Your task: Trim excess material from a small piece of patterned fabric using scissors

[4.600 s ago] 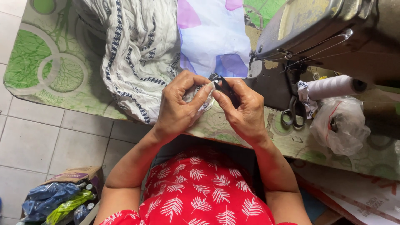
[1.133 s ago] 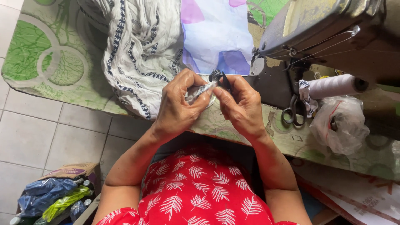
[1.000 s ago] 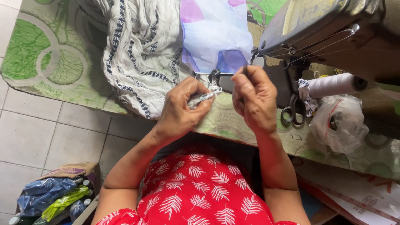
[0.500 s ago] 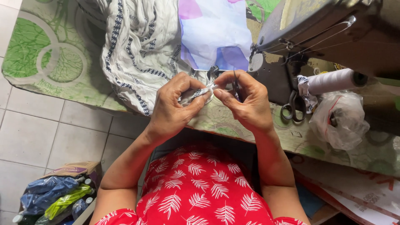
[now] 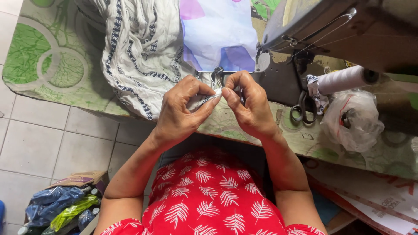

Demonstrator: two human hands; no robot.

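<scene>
Currently both hands meet over the table edge point(image 5: 109, 102), just in front of the sewing machine point(image 5: 305, 39). My left hand point(image 5: 180, 115) pinches a small strip of white patterned fabric point(image 5: 204, 99) betw. thumb & forefinger; my right hand point(image 5: 248, 106) nips the strip's other end, fingertips touching the left's. Striped cloth point(image 5: 139, 56) lies bunched behind. Scissors point(image 5: 305, 106), thread spool point(image 5: 344, 78) & plastic bag point(image 5: 352, 122) sit to the right.

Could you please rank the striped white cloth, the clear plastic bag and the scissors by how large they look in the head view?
1. White cloth with dark blue stripes
2. Crumpled clear plastic bag
3. Dark metal scissors
</scene>
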